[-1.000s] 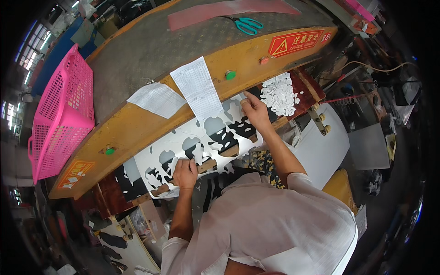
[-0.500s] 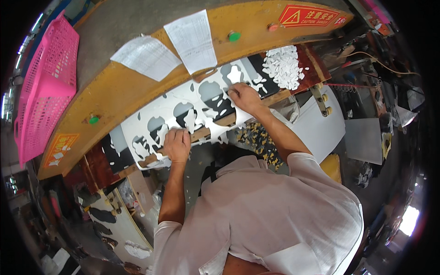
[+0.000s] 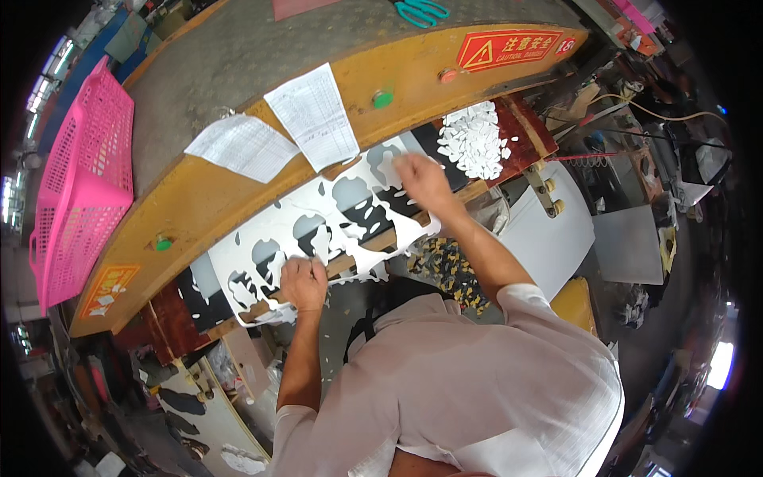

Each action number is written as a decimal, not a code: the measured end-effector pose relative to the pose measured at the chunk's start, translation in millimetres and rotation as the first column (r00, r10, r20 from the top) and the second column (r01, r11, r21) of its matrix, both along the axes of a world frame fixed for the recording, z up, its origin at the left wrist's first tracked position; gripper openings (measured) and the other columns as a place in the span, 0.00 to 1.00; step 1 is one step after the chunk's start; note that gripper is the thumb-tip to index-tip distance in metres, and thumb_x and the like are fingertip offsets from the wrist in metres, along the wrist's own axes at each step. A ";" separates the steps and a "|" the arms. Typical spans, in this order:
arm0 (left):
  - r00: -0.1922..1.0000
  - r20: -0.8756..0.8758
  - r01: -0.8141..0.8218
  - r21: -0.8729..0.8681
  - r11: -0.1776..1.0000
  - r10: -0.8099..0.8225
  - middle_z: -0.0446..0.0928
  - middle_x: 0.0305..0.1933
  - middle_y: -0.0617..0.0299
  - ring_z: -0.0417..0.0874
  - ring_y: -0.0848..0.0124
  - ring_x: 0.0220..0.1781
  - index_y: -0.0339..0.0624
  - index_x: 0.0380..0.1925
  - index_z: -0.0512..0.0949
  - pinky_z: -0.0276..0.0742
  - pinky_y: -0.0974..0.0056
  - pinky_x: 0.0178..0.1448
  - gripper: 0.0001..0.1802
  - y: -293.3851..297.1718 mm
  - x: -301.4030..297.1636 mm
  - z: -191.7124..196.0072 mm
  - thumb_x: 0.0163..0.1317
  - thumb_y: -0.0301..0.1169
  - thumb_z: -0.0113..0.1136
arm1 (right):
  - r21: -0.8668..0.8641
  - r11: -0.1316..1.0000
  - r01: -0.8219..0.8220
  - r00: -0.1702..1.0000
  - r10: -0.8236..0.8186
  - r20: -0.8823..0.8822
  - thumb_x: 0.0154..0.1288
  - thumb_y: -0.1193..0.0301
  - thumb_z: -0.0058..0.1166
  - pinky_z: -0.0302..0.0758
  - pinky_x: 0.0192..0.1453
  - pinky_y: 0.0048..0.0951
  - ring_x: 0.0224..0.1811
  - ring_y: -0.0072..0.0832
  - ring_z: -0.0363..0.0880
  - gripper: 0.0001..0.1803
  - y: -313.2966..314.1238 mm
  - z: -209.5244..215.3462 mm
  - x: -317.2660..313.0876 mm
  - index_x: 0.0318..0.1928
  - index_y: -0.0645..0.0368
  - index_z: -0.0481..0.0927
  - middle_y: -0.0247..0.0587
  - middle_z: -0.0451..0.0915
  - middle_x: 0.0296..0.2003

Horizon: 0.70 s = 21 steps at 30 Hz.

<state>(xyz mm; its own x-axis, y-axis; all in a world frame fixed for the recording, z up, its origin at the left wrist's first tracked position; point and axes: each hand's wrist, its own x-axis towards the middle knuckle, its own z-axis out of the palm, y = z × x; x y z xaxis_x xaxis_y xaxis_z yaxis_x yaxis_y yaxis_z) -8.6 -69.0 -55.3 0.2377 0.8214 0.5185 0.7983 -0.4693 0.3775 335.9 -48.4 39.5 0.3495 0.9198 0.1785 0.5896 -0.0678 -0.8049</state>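
A white sheet with many cut-out holes [image 3: 318,230] lies across the dark bed of a yellow cutting press [image 3: 238,183]. My left hand [image 3: 304,283] grips the sheet's near edge at the lower left. My right hand [image 3: 424,180] is blurred and rests on the sheet's right part, fingers on it; whether it pinches the sheet I cannot tell. A pile of small white cut pieces [image 3: 473,141] lies on the bed just right of that hand.
Two printed paper slips [image 3: 314,115] lie on the press's yellow top. A pink plastic basket [image 3: 79,183] stands at the left. Teal scissors [image 3: 421,11] lie at the far top. Green buttons [image 3: 383,98] sit on the press front. A white panel [image 3: 548,230] is at my right.
The view has shifted. My right hand moved from the sheet's upper right toward its right part. My left hand stays on the sheet's near edge.
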 end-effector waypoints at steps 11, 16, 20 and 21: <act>0.999 0.010 0.031 0.074 0.997 -0.032 0.79 0.35 0.56 0.80 0.52 0.38 0.41 0.25 0.80 0.76 0.49 0.41 0.09 1.3 0.5 -3.5 0.60 0.31 0.67 | 0.219 0.915 0.339 0.567 -0.013 -0.824 0.82 0.54 0.50 0.80 0.37 0.28 0.29 0.21 0.78 0.18 93.3 61.0 128.9 0.35 0.49 0.76 0.27 0.78 0.29; 1.000 0.005 0.022 0.077 0.997 -0.023 0.79 0.35 0.56 0.80 0.52 0.38 0.41 0.25 0.80 0.75 0.49 0.41 0.09 2.3 0.7 -4.1 0.61 0.31 0.67 | 0.416 0.774 0.478 0.868 -0.341 -0.361 0.76 0.56 0.62 0.81 0.42 0.31 0.32 0.25 0.80 0.18 93.5 51.9 124.3 0.45 0.61 0.82 0.31 0.82 0.32; 0.999 0.006 0.043 0.074 0.996 -0.044 0.79 0.35 0.56 0.80 0.51 0.38 0.41 0.26 0.81 0.75 0.49 0.42 0.08 1.9 0.6 -2.7 0.62 0.30 0.67 | 0.516 0.776 0.361 0.917 -0.397 -0.044 0.71 0.60 0.65 0.83 0.43 0.30 0.37 0.27 0.86 0.19 116.7 67.6 137.9 0.49 0.66 0.83 0.42 0.86 0.34; 0.999 -0.001 0.051 0.070 0.996 -0.051 0.79 0.35 0.56 0.80 0.51 0.38 0.41 0.26 0.81 0.75 0.48 0.41 0.08 2.6 1.3 -2.5 0.62 0.30 0.67 | 0.375 0.872 0.316 0.941 -0.237 -0.241 0.71 0.61 0.63 0.85 0.43 0.32 0.36 0.28 0.87 0.17 118.0 74.6 145.5 0.46 0.65 0.83 0.42 0.86 0.32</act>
<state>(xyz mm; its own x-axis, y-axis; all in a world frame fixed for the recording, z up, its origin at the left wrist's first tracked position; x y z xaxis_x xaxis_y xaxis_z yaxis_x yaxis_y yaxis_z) -7.3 -66.4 -57.8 0.2779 0.7701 0.5742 0.7724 -0.5345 0.3431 481.4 69.6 114.1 0.6411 0.6422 0.4202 0.4357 0.1461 -0.8881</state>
